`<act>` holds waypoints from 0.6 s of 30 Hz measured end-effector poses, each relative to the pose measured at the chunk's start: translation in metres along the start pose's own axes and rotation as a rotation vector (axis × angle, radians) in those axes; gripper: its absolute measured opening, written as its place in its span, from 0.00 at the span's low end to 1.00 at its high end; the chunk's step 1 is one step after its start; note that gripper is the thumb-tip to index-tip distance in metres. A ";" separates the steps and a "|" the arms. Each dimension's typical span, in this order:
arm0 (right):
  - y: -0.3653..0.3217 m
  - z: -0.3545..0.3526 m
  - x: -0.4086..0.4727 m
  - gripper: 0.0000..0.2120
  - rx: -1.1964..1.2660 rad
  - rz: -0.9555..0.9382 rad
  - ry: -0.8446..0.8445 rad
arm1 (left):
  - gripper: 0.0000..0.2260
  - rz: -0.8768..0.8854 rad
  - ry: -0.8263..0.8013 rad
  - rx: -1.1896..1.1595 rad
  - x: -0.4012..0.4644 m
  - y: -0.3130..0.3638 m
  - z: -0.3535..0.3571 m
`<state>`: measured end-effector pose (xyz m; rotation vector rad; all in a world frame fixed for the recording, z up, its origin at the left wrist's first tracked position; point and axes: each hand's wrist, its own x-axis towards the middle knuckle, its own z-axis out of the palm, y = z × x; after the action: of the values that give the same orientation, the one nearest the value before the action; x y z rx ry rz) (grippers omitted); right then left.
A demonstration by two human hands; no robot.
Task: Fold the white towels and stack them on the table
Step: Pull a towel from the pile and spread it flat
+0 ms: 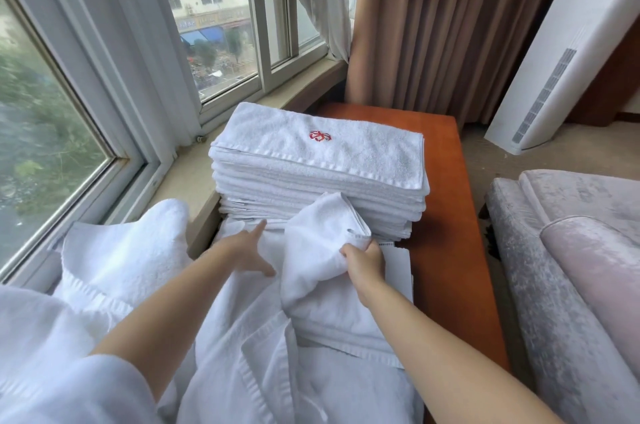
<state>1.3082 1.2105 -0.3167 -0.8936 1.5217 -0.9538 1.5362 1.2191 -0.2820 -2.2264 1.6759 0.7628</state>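
A tall stack of folded white towels [318,177] stands on the wooden table [446,215]; the top one bears a red embroidered emblem. In front of the stack lies an unfolded white towel [318,271], partly lifted. My right hand [363,259] grips a bunched corner of it and holds it up just before the stack. My left hand [251,250] lies flat on the same towel to the left, fingers straight, index finger pointing toward the stack's base. More white towels [117,261] lie heaped at the left and across the foreground.
A window [104,42] and its stone sill [194,177] run along the left. Brown curtains [450,18] hang behind the table. A white standing air unit [561,60] is at the right rear, and a grey velvet armchair [571,267] stands close on the right.
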 end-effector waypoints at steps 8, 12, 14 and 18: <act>0.002 0.009 -0.006 0.14 -0.044 -0.052 -0.045 | 0.40 -0.246 -0.103 0.133 -0.005 0.007 -0.005; -0.004 0.025 -0.015 0.12 -0.084 -0.145 -0.052 | 0.10 -0.267 0.015 0.056 -0.016 0.005 -0.014; -0.008 0.032 -0.020 0.11 -0.098 -0.180 -0.039 | 0.05 -0.271 0.103 -0.007 -0.024 0.003 -0.019; -0.011 0.044 -0.025 0.10 -0.121 -0.211 -0.069 | 0.03 -0.213 0.282 -0.096 -0.038 -0.010 -0.025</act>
<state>1.3553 1.2244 -0.3009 -1.1807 1.4588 -0.9780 1.5445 1.2404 -0.2418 -2.6308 1.5063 0.5055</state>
